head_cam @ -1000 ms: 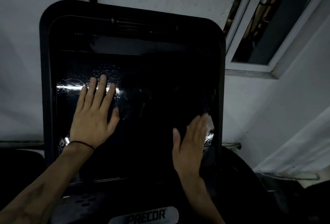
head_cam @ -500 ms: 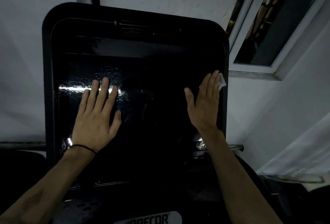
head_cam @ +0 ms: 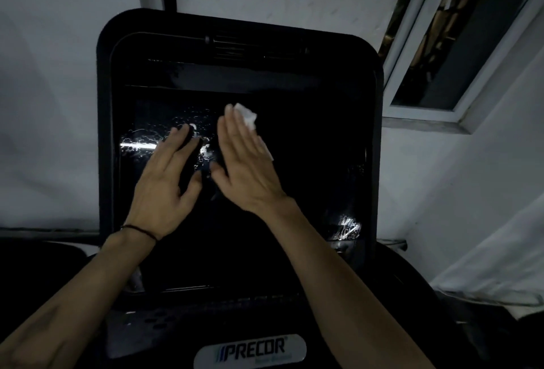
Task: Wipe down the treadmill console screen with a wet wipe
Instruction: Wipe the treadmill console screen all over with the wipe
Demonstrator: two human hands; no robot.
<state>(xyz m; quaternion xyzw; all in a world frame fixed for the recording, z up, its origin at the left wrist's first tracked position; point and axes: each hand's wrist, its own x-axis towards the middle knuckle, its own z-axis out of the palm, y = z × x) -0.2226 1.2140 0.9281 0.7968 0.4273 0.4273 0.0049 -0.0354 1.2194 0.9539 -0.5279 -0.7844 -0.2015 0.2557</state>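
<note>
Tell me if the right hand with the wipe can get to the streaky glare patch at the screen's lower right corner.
Probably yes. The right hand presses the wet wipe flat mid-screen, and the dark glass down to the streaky patch looks bare; the left hand rests on the other side.

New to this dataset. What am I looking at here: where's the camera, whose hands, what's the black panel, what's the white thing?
No robot here: the camera sits on a person's head, looking forward and down at their own bare hands. The black panel is a Precor treadmill console; its dark glossy screen shows wet streaks. The right hand lies flat, pressing a white wet wipe against the screen with straight fingers. The left hand, a black band on its wrist, rests beside it. A window is on the right.
</note>
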